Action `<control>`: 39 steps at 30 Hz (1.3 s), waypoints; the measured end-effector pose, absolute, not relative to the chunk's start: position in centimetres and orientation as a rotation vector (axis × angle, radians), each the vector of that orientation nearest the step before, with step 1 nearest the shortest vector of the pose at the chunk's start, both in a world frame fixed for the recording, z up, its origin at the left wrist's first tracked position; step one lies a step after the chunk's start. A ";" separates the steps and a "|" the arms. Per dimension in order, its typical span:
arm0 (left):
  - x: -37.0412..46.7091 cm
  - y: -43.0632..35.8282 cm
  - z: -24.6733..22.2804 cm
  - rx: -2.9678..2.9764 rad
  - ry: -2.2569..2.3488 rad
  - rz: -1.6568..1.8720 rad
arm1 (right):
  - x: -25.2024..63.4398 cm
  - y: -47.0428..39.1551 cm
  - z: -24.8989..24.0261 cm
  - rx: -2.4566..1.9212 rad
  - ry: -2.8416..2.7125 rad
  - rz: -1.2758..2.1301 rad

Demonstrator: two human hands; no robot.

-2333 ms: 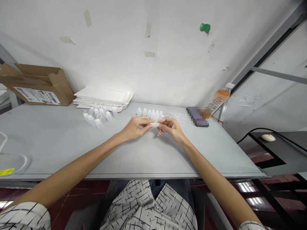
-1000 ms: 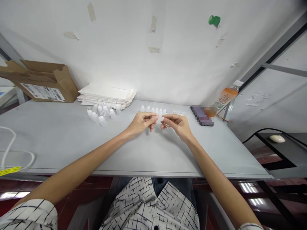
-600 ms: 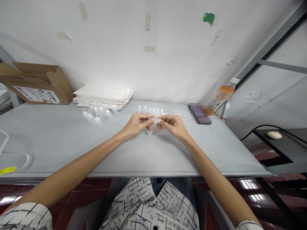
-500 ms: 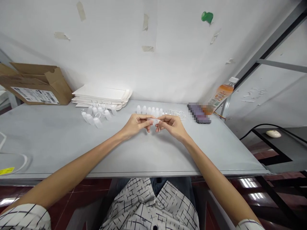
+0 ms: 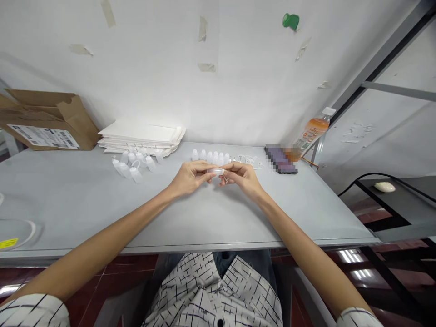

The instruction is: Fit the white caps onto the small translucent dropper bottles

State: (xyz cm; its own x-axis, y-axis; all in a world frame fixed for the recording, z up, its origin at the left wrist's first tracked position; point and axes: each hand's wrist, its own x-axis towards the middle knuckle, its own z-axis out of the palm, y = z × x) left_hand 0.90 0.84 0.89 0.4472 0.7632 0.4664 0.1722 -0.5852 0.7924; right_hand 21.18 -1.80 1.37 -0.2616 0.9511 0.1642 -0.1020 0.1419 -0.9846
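Note:
Between my two hands lies a small translucent dropper bottle (image 5: 215,171) on its side, above the grey table. My left hand (image 5: 190,178) pinches its body at the left. At its right end, my right hand (image 5: 244,178) has its fingers closed on the cap end, with a thin white strap showing below the fingertips. Just behind my hands stands a row of several small white bottles (image 5: 215,158). Small white loose parts (image 5: 250,160) lie behind my right hand. Further left, several bottles with caps and looped straps (image 5: 135,172) are grouped together.
An open cardboard box (image 5: 51,122) stands at the far left beside a stack of white paper sheets (image 5: 143,136). A phone (image 5: 281,160) and a bottle of orange drink (image 5: 311,134) are at the back right. A white cable (image 5: 32,231) with a yellow label lies front left.
The view has shifted slightly. Both hands keep hold of the bottle at nearly the same spot, and it looks slightly turned between the fingers.

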 end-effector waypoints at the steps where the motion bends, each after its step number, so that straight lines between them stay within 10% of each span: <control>1: 0.9 0.8 0.9 2.066 0.784 1.138 | 21.2 -1.8 1.3 -0.886 -1.402 1.332; 26: 0.9 1.0 0.3 2.602 0.632 1.423 | 21.6 -1.4 1.1 -0.865 -1.333 1.385; 39: 0.6 1.5 -0.4 2.543 0.956 0.988 | 20.7 -1.6 0.1 -1.012 -1.625 1.043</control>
State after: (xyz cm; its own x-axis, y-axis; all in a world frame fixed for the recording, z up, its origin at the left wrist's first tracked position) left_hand 0.58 1.49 -0.38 0.5543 0.6578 0.5099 0.4880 -0.7532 0.4411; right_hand 20.69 -1.55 0.06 -0.2334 0.9363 0.2624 0.1513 0.3015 -0.9414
